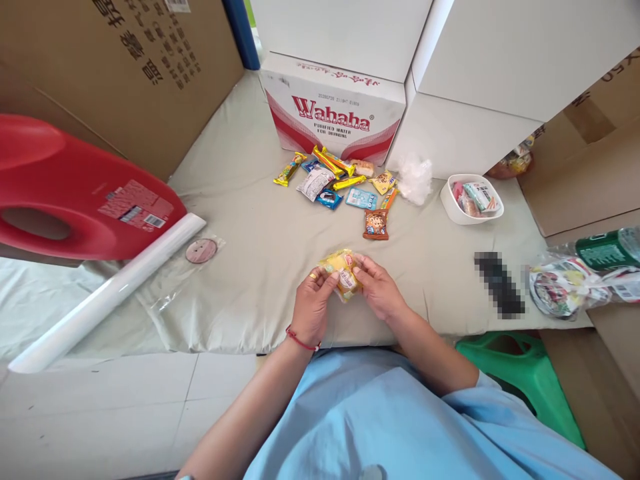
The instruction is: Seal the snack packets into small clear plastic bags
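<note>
Both hands hold a small yellow snack packet (344,270) just above the pale cloth (250,240). My left hand (311,308), with a ring and a red wrist string, pinches the packet's left edge. My right hand (380,288) grips its right edge with closed fingers. Farther away lies a heap of several wrapped snacks (340,180), with a brown cookie packet (376,224) closest to my hands. A white bowl (471,212) with a few packets in it sits to the right.
A Wahaha carton (333,107) stands behind the snacks, white boxes (470,73) to its right. A red plastic tub (75,193), a white roll (107,293) and a clear bag with a round disc (201,251) lie left. A green stool (525,373), bagged items (565,287) and a green bottle (607,248) are right.
</note>
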The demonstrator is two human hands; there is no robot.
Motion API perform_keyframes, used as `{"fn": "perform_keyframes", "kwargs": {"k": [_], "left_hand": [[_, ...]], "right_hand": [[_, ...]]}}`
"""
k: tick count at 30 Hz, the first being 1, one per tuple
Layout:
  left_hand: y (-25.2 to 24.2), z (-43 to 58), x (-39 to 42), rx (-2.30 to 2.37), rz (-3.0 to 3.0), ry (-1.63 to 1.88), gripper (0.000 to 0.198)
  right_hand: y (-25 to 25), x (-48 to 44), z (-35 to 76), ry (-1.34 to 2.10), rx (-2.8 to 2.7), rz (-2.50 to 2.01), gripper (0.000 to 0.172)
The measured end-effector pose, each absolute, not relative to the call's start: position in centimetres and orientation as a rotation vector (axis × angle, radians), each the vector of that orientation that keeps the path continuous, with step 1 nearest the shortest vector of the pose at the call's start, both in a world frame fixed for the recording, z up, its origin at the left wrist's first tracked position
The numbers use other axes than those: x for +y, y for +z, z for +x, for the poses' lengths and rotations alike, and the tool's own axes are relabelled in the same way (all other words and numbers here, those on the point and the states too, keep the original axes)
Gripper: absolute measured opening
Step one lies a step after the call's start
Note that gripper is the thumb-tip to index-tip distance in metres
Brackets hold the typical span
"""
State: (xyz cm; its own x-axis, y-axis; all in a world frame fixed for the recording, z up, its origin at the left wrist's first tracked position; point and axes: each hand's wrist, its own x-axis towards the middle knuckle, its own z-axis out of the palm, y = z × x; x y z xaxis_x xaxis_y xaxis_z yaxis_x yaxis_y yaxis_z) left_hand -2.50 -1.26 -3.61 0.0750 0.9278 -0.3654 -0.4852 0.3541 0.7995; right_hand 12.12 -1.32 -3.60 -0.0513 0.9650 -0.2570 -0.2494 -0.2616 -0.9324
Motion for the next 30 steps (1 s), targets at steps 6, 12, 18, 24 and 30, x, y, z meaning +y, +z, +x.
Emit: {"fn": "perform_keyframes", "kwargs": {"k": [6,12,18,24,30], "left_hand": [[-3.8,-1.7,-0.9,0.999,0.535,1.121,0.048],[-4.3,-1.2,-0.6,1.058,0.572,1.139,0.047],[-3.6,-0.4,-0.6,1.038,0.637,1.085,0.047],[-4.1,0.2,-0.6,1.113,0.791,1.012,0.05],[-4.3,-0.8,-0.6,1.199,1.004,0.941,0.05]], "right_hand": [[-4.5,-1.6,13.0,1.06,-1.516,-1.413,0.059],[-4.9,-2.2,14.1,0.94,-1.507,-1.489,0.059],[-4.0,-2.7,14.8,1.138,-1.407,-1.342,0.048],[-5.1,-2.7,14.8,1.376,-1.053,-1.228,0.041],[-4.7,-2.4,18.3,1.197,-1.118,-1.34,0.042]]}}
